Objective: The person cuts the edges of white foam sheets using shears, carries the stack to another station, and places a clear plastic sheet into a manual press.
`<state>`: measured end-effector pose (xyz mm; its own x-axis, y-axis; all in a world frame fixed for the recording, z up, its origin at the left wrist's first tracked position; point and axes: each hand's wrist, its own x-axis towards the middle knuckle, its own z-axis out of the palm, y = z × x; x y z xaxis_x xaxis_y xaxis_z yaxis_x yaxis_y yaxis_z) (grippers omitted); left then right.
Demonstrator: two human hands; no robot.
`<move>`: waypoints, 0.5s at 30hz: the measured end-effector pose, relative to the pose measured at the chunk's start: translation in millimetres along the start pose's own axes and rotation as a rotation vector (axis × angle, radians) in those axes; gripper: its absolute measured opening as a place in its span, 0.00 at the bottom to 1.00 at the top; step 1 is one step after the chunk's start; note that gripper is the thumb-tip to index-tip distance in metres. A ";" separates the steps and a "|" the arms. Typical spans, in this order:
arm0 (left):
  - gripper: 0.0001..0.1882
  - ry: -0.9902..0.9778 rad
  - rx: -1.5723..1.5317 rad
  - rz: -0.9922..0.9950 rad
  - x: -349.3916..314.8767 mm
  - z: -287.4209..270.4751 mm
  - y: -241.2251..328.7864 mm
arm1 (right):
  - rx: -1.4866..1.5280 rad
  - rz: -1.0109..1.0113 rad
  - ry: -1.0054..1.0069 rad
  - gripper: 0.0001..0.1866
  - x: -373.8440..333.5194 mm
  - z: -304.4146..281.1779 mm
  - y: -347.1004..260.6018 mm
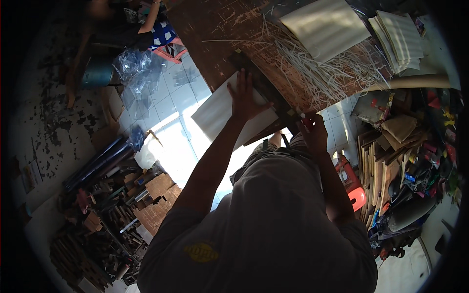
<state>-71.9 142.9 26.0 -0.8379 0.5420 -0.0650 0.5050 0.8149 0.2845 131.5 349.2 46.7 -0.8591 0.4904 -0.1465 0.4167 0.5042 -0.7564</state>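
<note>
My left hand point(240, 100) lies with fingers spread on a pale, stiff-looking sheet point(215, 115), which juts past the table's near edge. Its fingertips reach the side of a long dark bar point(266, 83) lying across the table along the sheet's far side. My right hand point(313, 133) is closed in a pinch at the bar's near right end. Something small and whitish shows at its fingertips, too small and dark to name.
Thin pale strips point(317, 73) lie heaped on the worn brown table point(210, 29). Behind them are a large pale sheet point(325, 27) and stacked sheets point(398, 39). A red plastic stool point(356, 195) stands at right, near piled boards point(376, 161). Wood scraps point(156, 200) cover the left floor.
</note>
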 end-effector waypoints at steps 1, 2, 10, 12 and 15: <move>0.73 0.005 -0.001 0.004 -0.3 -0.4 -0.4 | -0.001 -0.007 -0.005 0.22 6.4 -2.1 -1.4; 0.73 0.011 -0.002 0.007 -0.9 -1.1 -1.1 | 0.053 0.039 -0.029 0.21 14.6 -5.9 -2.1; 0.74 -0.049 -0.005 -0.044 0.2 -11.0 4.0 | 0.045 -0.206 -0.235 0.21 111.1 35.0 -60.6; 0.75 -0.076 -0.006 -0.072 0.9 -13.7 2.7 | -0.007 -0.214 -0.275 0.20 139.2 59.4 -80.6; 0.75 -0.064 -0.038 -0.071 4.1 -9.4 1.7 | -0.176 -0.245 -0.304 0.19 167.8 89.4 -93.3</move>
<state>-76.4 144.6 35.2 -0.8556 0.4962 -0.1471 0.4357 0.8440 0.3127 -78.1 321.0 35.7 -0.9766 0.1221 -0.1772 0.2109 0.7064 -0.6757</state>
